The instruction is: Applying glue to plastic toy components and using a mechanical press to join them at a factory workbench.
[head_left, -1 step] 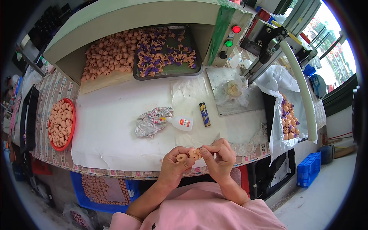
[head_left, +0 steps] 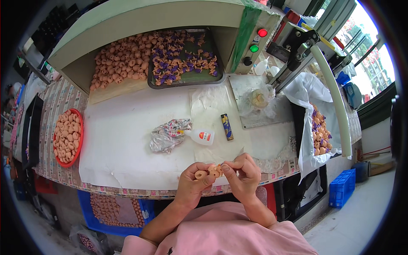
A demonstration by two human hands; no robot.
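Note:
Just above the table's front edge, my left hand (head_left: 192, 183) is closed around two small flesh-coloured doll heads. One doll head (head_left: 200, 174) shows its round hole; the other doll head (head_left: 214, 171) is between my hands. My right hand (head_left: 243, 176) pinches a small doll body (head_left: 220, 165) against that second head. Only a speck of purple and flesh colour shows, the fingers covering the rest. Beyond my hands, a white glue bottle (head_left: 202, 137) lies on its side, its tip on a crumpled patterned wrapper (head_left: 168, 135). A dark blue tube-shaped pack (head_left: 227, 127) lies to its right.
Doll heads are heaped (head_left: 123, 59) beneath a shelf, beside a dark tray (head_left: 187, 83) of purple-clad bodies. A red basket (head_left: 80, 146) of heads stands left. At right are a press (head_left: 293, 63) with a metal plate (head_left: 259, 121) and a lined box (head_left: 304, 146) of joined dolls.

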